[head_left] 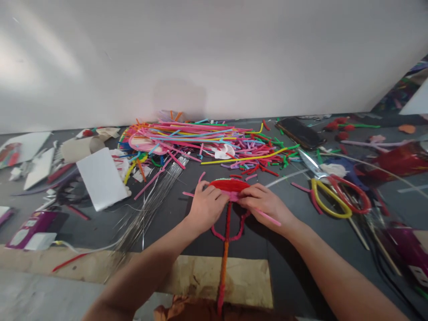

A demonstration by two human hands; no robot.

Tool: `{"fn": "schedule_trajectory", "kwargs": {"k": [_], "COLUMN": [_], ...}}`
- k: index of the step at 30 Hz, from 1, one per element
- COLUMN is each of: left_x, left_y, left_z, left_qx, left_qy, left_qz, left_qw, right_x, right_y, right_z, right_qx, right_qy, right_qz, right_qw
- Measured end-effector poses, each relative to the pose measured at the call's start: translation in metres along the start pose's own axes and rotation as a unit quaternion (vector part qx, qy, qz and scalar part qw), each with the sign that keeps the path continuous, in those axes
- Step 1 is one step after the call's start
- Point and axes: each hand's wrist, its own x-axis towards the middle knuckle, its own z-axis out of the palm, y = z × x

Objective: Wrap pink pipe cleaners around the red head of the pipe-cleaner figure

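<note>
Both hands meet at a pipe-cleaner craft lying over the dark table. My left hand (209, 203) is closed on the left side of its pink pipe cleaners (233, 196). On the right side my right hand (262, 203) pinches the same pink strands, and one loose end sticks out past its fingers. Above the fingers shows a red rounded piece (230, 183) with a pale green edge. Below hangs a fuzzy stem (225, 254), red, then orange, then pink, with a dark pink loop (214, 232) around its upper part. The fingertips partly hide the pink strands.
A big heap of coloured pipe cleaners (187, 136) lies along the wall. Scissors (334, 191) with yellow and red handles and a phone (301, 133) are at right. Thin metal wires (157, 191), a white card (100, 178) and a purple box (33, 229) lie left.
</note>
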Motion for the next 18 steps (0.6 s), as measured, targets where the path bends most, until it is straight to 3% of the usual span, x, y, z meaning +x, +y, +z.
{"fn": "schedule_trajectory", "kwargs": {"k": [7, 12, 14, 18], "left_x": [-0.003, -0.002, -0.002, -0.002], "left_y": [-0.003, 0.000, 0.001, 0.002], "left_z": [0.001, -0.001, -0.002, -0.002], "left_qx": [-0.011, 0.026, 0.033, 0.034], "left_qy": [0.019, 0.031, 0.032, 0.026], "left_qz": [0.032, 0.050, 0.052, 0.045], "left_qw": [0.999, 0.998, 0.998, 0.998], "right_x": [0.001, -0.001, -0.004, -0.008], "right_y": [-0.001, -0.001, 0.000, -0.011], "right_z": [-0.002, -0.019, -0.035, -0.069], "right_qx": [-0.012, 0.065, 0.099, 0.083], "right_qy": [-0.024, -0.020, 0.028, 0.225], "right_qz": [-0.001, 0.038, 0.074, 0.129], "right_qw": [1.000, 0.997, 0.992, 0.962]}}
